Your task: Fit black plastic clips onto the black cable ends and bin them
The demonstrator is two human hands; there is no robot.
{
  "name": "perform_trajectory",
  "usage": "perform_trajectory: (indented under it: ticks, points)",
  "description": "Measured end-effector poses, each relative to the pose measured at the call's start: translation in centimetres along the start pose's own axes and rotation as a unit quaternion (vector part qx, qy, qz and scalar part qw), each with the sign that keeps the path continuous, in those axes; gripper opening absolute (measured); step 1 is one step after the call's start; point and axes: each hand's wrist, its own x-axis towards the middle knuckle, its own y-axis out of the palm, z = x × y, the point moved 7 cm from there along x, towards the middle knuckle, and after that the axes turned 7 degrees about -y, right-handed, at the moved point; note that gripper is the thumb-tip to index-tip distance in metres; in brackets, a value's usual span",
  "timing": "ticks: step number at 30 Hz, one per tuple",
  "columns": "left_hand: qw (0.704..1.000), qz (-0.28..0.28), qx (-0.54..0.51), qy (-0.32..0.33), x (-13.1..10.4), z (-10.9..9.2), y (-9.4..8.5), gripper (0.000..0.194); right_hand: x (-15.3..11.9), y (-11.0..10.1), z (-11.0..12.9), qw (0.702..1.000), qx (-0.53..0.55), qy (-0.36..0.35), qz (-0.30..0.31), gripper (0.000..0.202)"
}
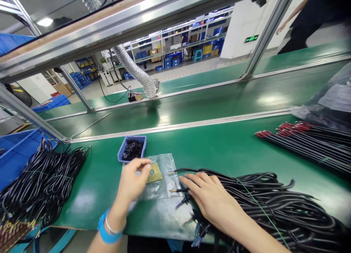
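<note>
Progress is judged early: left hand (133, 181) pinches a small board (154, 173); right hand (211, 198), spread, presses the cable bundle (274, 205) at 3 o'clock (finished cables (41, 180) at 9).

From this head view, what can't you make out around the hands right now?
- Left hand: its fingertips blur over the small yellow board, so the grip is unclear.
- Right hand: its palm hides the cable ends beneath.
- Small blue tray: the black parts are too small to identify.
- Cable bundle: cut off by the bottom edge.

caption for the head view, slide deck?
Left hand pinches a small circuit board; right hand rests on black cable bundle, green bench.
</note>
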Motion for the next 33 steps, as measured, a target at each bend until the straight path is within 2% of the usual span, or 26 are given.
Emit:
perform_trajectory:
  ticks: [1, 3, 4, 6, 9, 11, 14, 17, 19, 21, 25, 29, 33]
  points:
    - [0.996, -0.015, 0.088, 0.009, 2.0, 0.3, -1.0, 0.023, 0.0, 0.2, -0.1, 1.0, -0.003, 0.002, 0.008, 0.035]
    - [0.989, -0.034, 0.142, 0.011, 5.9, 1.4, -2.1, 0.025, 0.0, 0.5, -0.2, 1.0, -0.007, 0.009, 0.018, 0.03]
    - [0.986, -0.034, 0.16, 0.014, 7.5, 2.0, -2.2, 0.024, 0.1, 0.5, -0.3, 1.0, -0.01, 0.012, 0.017, 0.027]
    - [0.984, -0.026, 0.177, 0.023, 9.8, 2.9, -1.5, 0.02, 0.2, 0.3, -0.3, 1.0, -0.015, 0.016, 0.008, 0.023]
    - [0.983, -0.012, 0.181, 0.04, 11.1, 3.8, -0.2, 0.012, 0.5, -0.1, -0.2, 1.0, -0.021, 0.013, 0.0, 0.02]
    - [0.985, -0.011, 0.167, 0.05, 10.9, 3.9, 0.1, 0.009, 0.7, -0.3, -0.1, 1.0, -0.022, 0.013, 0.001, 0.017]
    - [0.991, -0.032, 0.12, 0.049, 9.8, 3.8, -0.8, 0.005, 0.9, -0.6, 0.1, 1.0, 0.009, 0.018, -0.002, 0.018]
    - [0.998, -0.037, 0.046, 0.033, 7.8, 3.5, -1.3, 0.016, 0.7, -0.8, 0.2, 0.999, 0.05, 0.016, -0.011, 0.022]
    - [0.999, -0.002, 0.001, 0.037, 6.0, 3.0, -0.5, 0.023, 0.5, -0.9, 0.3, 0.998, 0.065, 0.009, -0.021, 0.022]
    - [0.997, 0.045, -0.022, 0.053, 4.0, 2.3, 1.0, 0.022, 0.2, -1.2, 0.4, 0.996, 0.079, 0.001, -0.033, 0.022]
    - [0.992, 0.085, 0.001, 0.097, 1.0, 1.5, 3.9, 0.022, -0.2, -1.8, 0.6, 0.993, 0.101, -0.013, -0.064, 0.022]
    - [0.983, 0.1, 0.066, 0.136, -0.3, 1.3, 5.6, 0.029, -0.3, -2.0, 0.6, 0.991, 0.108, -0.011, -0.075, 0.02]
    - [0.975, 0.129, 0.107, 0.145, -0.2, 1.0, 6.5, 0.042, -0.3, -2.4, 0.8, 0.989, 0.111, -0.025, -0.099, 0.02]
